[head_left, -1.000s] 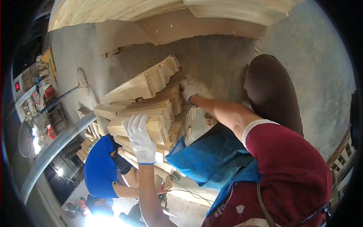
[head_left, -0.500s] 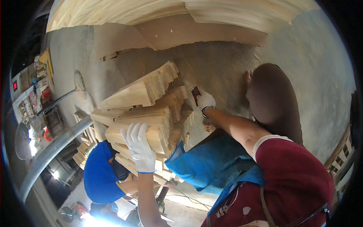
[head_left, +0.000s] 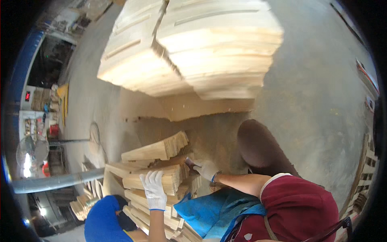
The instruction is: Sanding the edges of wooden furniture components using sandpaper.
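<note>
My left hand [head_left: 154, 189], in a white knit glove, lies with fingers stretched out on a pile of cut wooden boards [head_left: 151, 177]. Another bundle of boards [head_left: 155, 149] sits just beyond, its stepped ends facing right. My gloved right hand [head_left: 206, 170] is closed round a small, flat, dark reddish-brown piece [head_left: 190, 162] whose exact kind I cannot make out. It is close to the right ends of the boards. A blue cloth [head_left: 217, 211] covers my lap below the right forearm.
A tall stack of pale wooden panels [head_left: 225, 52] stands ahead on brown cardboard [head_left: 209, 106]. At lower left a person in a blue shirt [head_left: 105, 220] bends beside the boards. A grey metal pipe [head_left: 56, 181] and a fan [head_left: 32, 151] are at left.
The view has tilted up, bringing more of the panel stack into sight. My right hand has come nearer the board ends with the dark piece. The left hand stays on the pile.
</note>
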`<move>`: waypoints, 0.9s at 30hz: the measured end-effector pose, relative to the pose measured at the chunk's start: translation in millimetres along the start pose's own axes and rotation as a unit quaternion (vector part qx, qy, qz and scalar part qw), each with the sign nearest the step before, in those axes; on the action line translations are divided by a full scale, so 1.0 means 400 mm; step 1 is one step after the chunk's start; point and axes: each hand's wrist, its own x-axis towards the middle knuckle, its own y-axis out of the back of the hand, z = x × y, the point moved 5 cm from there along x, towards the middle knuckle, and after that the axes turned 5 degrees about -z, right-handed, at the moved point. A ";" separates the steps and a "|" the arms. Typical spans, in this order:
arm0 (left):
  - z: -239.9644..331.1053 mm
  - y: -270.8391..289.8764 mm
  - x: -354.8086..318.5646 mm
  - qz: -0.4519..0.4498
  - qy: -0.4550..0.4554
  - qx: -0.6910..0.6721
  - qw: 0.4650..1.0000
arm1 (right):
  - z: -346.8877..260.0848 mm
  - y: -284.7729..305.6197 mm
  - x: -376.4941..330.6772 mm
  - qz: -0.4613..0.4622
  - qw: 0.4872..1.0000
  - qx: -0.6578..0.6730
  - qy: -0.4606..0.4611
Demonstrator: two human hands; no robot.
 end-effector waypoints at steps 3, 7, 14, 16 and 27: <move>0.020 0.013 0.017 -0.009 -0.001 -0.005 1.000 | 0.046 0.080 0.024 0.022 0.989 0.046 -0.137; 0.024 -0.015 0.023 0.017 0.024 0.070 0.997 | 0.079 0.120 0.030 0.030 0.987 0.017 -0.155; 0.034 0.011 -0.029 0.000 0.066 0.120 0.991 | -0.003 0.163 0.050 -0.022 0.995 -0.004 -0.101; 0.035 0.013 -0.022 -0.023 0.076 0.079 0.994 | 0.024 0.163 0.074 -0.012 0.982 0.138 -0.126; 0.041 0.040 -0.059 0.086 0.082 0.053 0.992 | -0.225 0.223 0.097 -0.084 0.953 0.285 -0.058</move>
